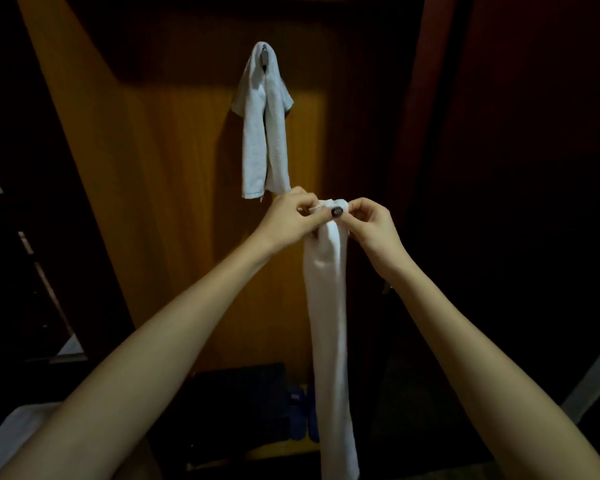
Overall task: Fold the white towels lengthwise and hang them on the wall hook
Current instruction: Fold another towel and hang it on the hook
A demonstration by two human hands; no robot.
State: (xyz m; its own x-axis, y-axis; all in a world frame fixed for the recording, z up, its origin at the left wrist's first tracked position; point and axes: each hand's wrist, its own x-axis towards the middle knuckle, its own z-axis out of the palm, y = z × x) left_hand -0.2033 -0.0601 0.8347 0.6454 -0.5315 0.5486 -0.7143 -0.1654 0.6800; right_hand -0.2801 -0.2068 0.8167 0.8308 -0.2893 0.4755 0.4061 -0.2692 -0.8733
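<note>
A long white cloth towel [329, 306], folded into a narrow strip, hangs down from its top edge, which the left hand [291, 216] at 9 o'clock and the right hand [373, 221] at 3 o'clock both pinch. At 11 o'clock above them, a second white towel [262, 133] drapes over a small metal hook [264, 58] on the orange-brown wooden wall [174, 168]. The room is dim; blue slippers [305, 417] lie on the floor at 6 o'clock.
</note>
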